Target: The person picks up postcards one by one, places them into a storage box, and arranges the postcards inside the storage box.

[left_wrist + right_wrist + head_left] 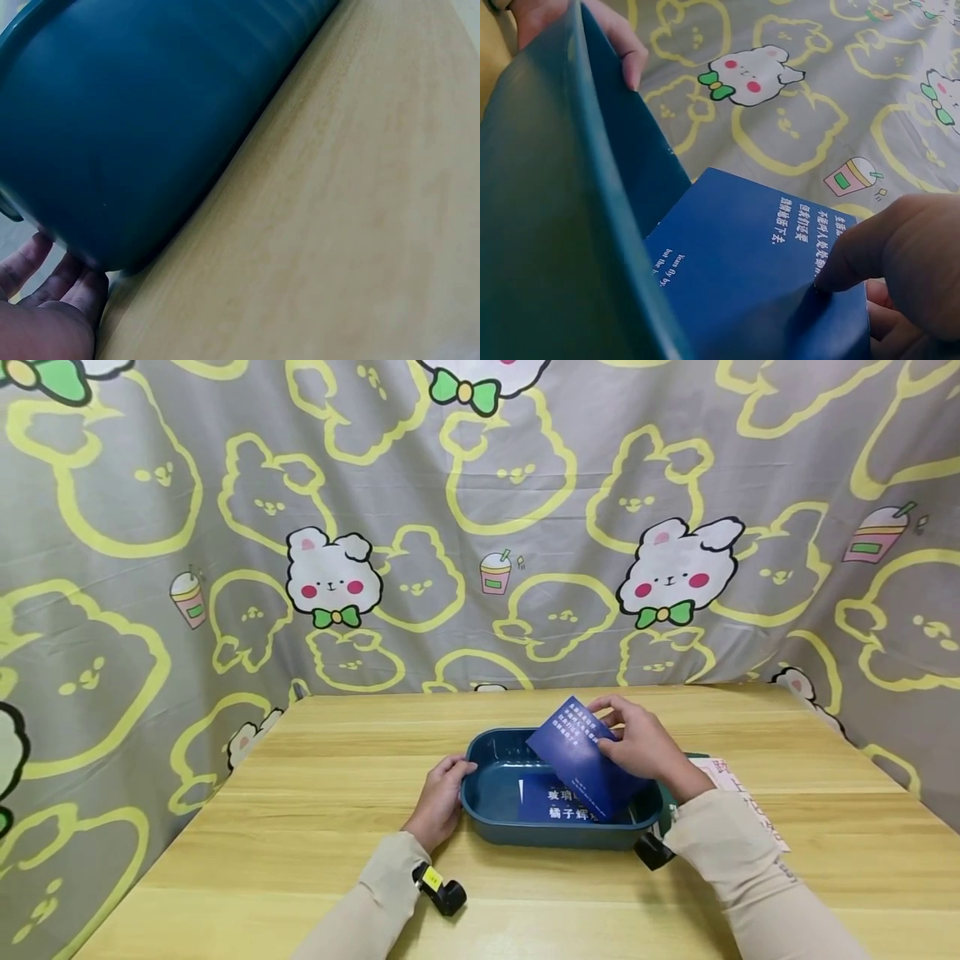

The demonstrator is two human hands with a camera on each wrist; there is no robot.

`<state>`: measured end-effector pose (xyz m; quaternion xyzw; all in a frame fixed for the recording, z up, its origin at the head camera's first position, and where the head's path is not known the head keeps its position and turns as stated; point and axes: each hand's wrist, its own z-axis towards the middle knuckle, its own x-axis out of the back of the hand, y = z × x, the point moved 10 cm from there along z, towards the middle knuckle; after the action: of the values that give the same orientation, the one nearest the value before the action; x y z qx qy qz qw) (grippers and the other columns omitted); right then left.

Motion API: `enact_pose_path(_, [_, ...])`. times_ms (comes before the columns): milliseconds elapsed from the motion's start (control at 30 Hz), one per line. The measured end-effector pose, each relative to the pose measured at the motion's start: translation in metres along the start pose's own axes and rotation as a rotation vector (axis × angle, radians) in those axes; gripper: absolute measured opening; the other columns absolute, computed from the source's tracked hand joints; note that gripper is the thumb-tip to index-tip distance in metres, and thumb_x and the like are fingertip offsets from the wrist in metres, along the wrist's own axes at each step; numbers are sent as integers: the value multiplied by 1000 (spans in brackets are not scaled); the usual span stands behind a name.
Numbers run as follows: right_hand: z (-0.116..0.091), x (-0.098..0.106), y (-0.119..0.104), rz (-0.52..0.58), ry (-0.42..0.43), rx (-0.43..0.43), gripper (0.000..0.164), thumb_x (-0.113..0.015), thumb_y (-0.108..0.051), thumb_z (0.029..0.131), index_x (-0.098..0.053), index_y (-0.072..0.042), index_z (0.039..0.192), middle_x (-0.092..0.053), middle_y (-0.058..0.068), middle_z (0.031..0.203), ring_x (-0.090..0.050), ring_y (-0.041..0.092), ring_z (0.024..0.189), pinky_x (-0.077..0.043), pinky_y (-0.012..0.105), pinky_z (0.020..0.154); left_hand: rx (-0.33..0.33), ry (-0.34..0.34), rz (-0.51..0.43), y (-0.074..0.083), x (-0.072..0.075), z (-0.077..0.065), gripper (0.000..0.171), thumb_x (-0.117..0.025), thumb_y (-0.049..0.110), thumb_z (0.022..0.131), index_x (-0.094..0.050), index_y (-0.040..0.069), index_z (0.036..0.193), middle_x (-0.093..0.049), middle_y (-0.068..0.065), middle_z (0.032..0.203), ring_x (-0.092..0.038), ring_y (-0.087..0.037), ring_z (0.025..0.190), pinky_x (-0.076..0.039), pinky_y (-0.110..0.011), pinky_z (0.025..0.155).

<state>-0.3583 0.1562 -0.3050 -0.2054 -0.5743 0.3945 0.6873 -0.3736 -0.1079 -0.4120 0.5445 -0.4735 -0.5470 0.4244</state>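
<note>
Blue card, R edge in R grip

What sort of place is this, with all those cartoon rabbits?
Probably a makeshift indoor recording corner: a cartoon-rabbit curtain hangs close behind a wood-grain table, and a small black camera-like device is worn at each of the person's wrists.

A grey cloth (cartoon rabbits all over it) hangs from nine through twelve to three o'clock. Toward six o'clock spreads a wood-grain table.
</note>
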Motion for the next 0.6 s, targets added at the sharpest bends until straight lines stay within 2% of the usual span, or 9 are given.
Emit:
enact_pose_path(367, [-1, -10, -4, -59, -29, 33, 40, -63, 5, 84, -56, -4, 122, -63, 16, 99, -62, 25, 80, -55, 44, 73, -2, -3, -3, 1, -1, 0, 34, -55, 13, 93, -51, -5, 122, -53, -12, 113, -51, -15, 89, -45, -20, 69])
enact_pose_path(600, [-1, -17, -8, -98, -55, 67, 39, -65, 5, 83, -59, -5, 120, -64, 16, 102, -61, 26, 86, -54, 44, 74, 5, -6, 5, 0, -2, 0, 37, -54, 14, 94, -50, -5, 126, -51, -16, 126, -51, -21, 106, -47, -25, 82])
